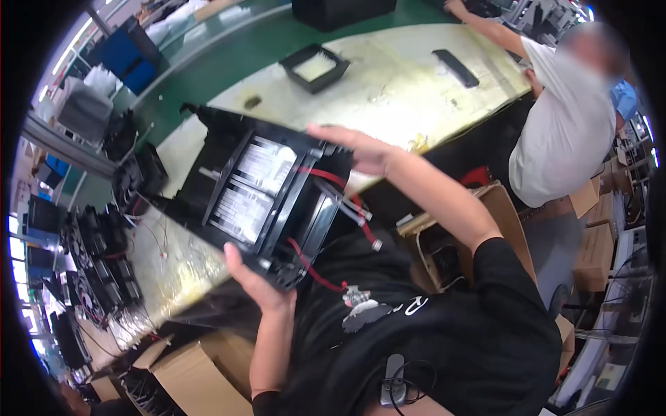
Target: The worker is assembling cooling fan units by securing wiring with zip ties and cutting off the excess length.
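Black plastic housing (283, 213) is up in both hands, tilted, between the wearer's torso and the pale workbench (388, 55); whether it touches the bench edge, cannot tell. Two bright rectangular panels (266, 165) sit side by side in its face.

Left hand (267, 290) grips the near lower corner, thumb laid along the edge; its other fingers are hidden underneath. Right hand (364, 151) holds the opposite, upper-right end, fingers reaching along the rim, grip partly concealed.

Red wires (303, 260) trail from the housing's near side, some hanging over the black shirt (444, 326); a white connector (377, 245) dangles at one loose end.

On the bench: a black tray (316, 84) with whitish contents, and, farther right, a long black piece (456, 68) lying flat. Dark fan units (104, 267) crowd the left end, wires among them.

Open cardboard boxes (201, 381) stand below, left and right. Co-worker in white shirt (562, 139) at the bench's far right.
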A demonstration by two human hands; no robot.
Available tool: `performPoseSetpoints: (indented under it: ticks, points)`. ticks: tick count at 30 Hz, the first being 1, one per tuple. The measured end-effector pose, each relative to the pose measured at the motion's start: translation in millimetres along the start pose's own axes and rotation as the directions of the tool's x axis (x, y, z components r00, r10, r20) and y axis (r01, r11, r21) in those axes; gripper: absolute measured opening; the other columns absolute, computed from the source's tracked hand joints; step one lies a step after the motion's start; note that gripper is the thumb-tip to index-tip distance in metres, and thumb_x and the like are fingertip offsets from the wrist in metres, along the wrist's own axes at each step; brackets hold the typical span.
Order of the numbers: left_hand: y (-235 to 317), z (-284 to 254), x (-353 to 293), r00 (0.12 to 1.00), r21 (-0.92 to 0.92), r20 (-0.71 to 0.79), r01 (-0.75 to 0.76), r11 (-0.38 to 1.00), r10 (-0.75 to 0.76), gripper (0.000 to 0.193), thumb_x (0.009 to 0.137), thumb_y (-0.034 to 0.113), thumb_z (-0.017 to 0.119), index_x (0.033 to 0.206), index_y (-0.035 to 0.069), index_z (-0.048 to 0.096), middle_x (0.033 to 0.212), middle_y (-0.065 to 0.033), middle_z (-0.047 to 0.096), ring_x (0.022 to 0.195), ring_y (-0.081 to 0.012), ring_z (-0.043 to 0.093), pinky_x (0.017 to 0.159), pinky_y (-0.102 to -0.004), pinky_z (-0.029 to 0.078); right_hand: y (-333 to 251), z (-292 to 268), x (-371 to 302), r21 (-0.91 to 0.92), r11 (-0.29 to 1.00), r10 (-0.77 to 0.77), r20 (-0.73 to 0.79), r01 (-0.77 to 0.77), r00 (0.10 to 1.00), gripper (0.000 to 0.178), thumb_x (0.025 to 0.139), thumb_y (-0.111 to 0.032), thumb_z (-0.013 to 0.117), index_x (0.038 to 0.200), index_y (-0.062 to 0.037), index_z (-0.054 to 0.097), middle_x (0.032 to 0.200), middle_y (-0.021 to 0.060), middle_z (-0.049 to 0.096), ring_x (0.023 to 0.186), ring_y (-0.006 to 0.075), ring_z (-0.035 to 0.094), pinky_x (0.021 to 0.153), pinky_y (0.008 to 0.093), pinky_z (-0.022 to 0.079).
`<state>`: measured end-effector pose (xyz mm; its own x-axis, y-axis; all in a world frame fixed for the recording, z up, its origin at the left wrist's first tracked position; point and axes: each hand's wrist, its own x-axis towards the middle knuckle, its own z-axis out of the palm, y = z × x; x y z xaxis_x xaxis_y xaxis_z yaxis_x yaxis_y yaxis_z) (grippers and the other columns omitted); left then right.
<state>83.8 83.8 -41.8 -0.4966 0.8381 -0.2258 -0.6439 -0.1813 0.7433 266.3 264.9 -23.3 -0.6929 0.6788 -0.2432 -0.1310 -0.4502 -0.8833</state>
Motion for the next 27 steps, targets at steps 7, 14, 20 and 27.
performPoseSetpoints:
  ticks: [7,14,20,27]
  points:
    - [80,74,49,0.950,-0.128,0.277,-0.115,0.985,0.147,0.047,0.096,0.036,0.044,0.125,0.002,0.053,0.119,-0.0099,0.062,0.108,-0.0249,0.061,0.098,-0.0383,0.047,-95,47,11,-0.045,0.983,-0.185,-0.152,0.180,0.971,0.057,0.088,-0.051,0.063,0.122,-0.0047,0.061,0.117,0.0095,0.066,0.104,0.0196,0.064,0.096,0.0356,0.048]
    - [149,153,286,0.929,0.065,0.371,-0.039,0.997,0.012,0.046,0.086,0.036,0.055,0.119,0.005,0.060,0.115,-0.0105,0.066,0.104,-0.0278,0.064,0.096,-0.0390,0.050,-199,13,195,0.128,0.947,-0.286,-0.072,0.294,0.955,0.045,0.088,-0.051,0.061,0.106,-0.0098,0.069,0.102,0.0075,0.071,0.092,0.0232,0.066,0.091,0.0397,0.051]
    - [96,177,463,0.950,0.152,0.197,0.215,0.965,-0.243,0.037,0.066,0.040,0.070,0.094,0.016,0.065,0.090,-0.0056,0.066,0.085,-0.0280,0.064,0.080,-0.0447,0.052,-202,-86,331,0.209,0.948,-0.242,-0.011,0.238,0.970,0.040,0.087,-0.044,0.059,0.108,-0.0107,0.066,0.101,0.0063,0.070,0.094,0.0225,0.065,0.093,0.0406,0.049]
    - [43,140,543,0.981,0.177,0.185,0.031,0.984,-0.064,0.043,0.076,0.030,0.064,0.109,0.002,0.059,0.111,-0.0143,0.061,0.101,-0.0265,0.060,0.087,-0.0413,0.050,-170,-132,391,0.087,0.989,-0.104,-0.171,0.120,0.980,0.030,0.090,-0.034,0.058,0.105,-0.0088,0.066,0.100,0.0053,0.070,0.093,0.0202,0.065,0.090,0.0366,0.050]
